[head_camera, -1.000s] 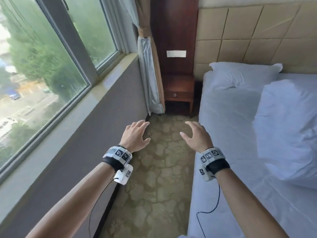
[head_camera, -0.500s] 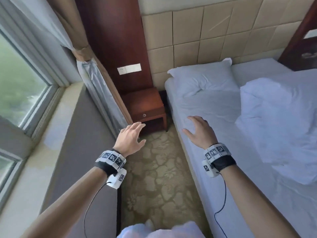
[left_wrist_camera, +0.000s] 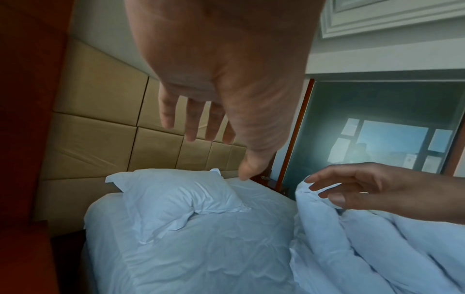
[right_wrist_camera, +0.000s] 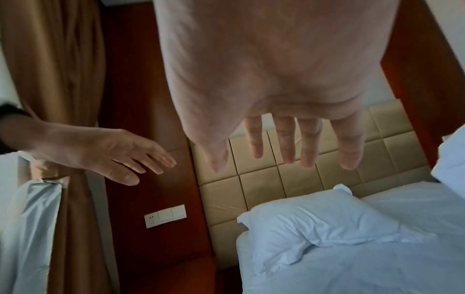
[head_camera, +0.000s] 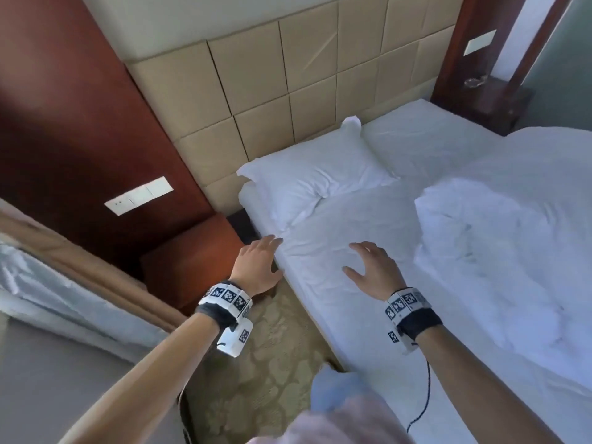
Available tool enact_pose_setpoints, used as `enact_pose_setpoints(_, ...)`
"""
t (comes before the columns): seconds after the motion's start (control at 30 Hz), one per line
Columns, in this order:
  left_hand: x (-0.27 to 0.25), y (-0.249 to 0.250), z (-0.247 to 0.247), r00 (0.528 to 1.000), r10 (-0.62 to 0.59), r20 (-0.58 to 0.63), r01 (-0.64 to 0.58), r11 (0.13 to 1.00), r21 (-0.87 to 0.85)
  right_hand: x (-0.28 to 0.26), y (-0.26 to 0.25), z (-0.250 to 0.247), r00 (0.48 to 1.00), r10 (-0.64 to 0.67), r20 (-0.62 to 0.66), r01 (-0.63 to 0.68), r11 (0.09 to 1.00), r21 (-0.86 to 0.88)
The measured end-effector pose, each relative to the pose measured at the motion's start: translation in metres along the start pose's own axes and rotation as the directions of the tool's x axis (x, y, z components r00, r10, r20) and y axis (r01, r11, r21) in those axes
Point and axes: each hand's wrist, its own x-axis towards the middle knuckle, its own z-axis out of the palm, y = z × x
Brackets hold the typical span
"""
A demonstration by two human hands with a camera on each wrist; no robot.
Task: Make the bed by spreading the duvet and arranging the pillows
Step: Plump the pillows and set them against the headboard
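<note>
The pillow [head_camera: 315,174] lies at the head of the bed [head_camera: 368,315], against the headboard [head_camera: 266,91], on the side nearest the nightstand [head_camera: 192,261]. The duvet [head_camera: 512,251] is bunched in a heap on the far side of the bed from the pillow, leaving bare sheet between them. The left hand [head_camera: 256,267] hovers short of the pillow over the bed's edge, fingers spread wide and holding nothing. The right hand [head_camera: 373,270] hangs over the bare sheet beside the pillow, also spread wide and empty.

The left wrist view alone shows a dark glass panel [left_wrist_camera: 377,127] beyond the pillow, and the right hand's fingertips [left_wrist_camera: 312,180] in front of the duvet's near fold; whether they touch it cannot be told. The right wrist view alone shows the brown curtain [right_wrist_camera: 55,79] past the nightstand, with the wall socket [right_wrist_camera: 164,215] between it and the headboard.
</note>
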Motion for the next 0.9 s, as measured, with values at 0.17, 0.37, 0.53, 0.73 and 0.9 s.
enact_pose_setpoints(0.17,0.122,-0.058,-0.02,0.998,0.009,0.062,-0.01,1.0,0.019,0.131,0.001,-0.006,0.991,0.03,0.132,-0.02,0.997,-0.077)
enact_pose_setpoints(0.37,0.289,-0.136,-0.011,0.98,0.069,0.186,-0.081,0.995,0.055,0.266,0.012,0.017,0.951,0.176,0.254,-0.163,0.984,-0.071)
enact_pose_setpoints(0.53,0.473,-0.181,0.023,0.929,0.179,0.324,-0.215,0.973,0.08,0.385,0.035,0.056,0.89,0.355,0.287,-0.382,0.923,0.042)
enact_pose_setpoints(0.73,0.691,-0.196,0.068,0.859,0.295,0.418,-0.349,0.936,0.056,0.538,0.064,0.089,0.711,0.641,0.288,-0.696,0.584,0.417)
enact_pose_setpoints(0.9,0.806,-0.196,0.113,0.851,0.336,0.403,-0.391,0.919,0.059,0.65,0.104,0.104,0.265,0.859,0.437,-0.693,-0.145,0.706)
